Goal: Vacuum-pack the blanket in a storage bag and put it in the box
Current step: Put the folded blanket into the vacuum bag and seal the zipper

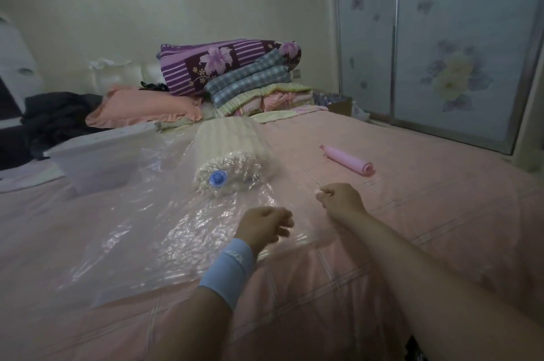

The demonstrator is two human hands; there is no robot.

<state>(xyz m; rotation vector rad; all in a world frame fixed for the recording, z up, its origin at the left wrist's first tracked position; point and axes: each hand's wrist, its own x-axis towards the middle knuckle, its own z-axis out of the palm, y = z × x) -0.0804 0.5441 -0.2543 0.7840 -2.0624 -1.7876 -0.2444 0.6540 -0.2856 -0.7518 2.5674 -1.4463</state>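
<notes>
A wide bed with a pink checked sheet fills most of the view, and at its far end lies a pile of folded bedding. On the sheet a large clear storage bag is spread flat. A white box stands on the bed at the bag's far left edge. The rolled pale blanket is inside the bag, at its far part, with the plastic wrinkled tightly around it. A pink pump lies on the sheet to the right, apart from the bag. The left hand is over the bag's near right edge and the right hand is over the sheet just beside it; both have curled fingers, and I cannot tell if they pinch anything. A blue valve sits on the bag at the blanket's near end
</notes>
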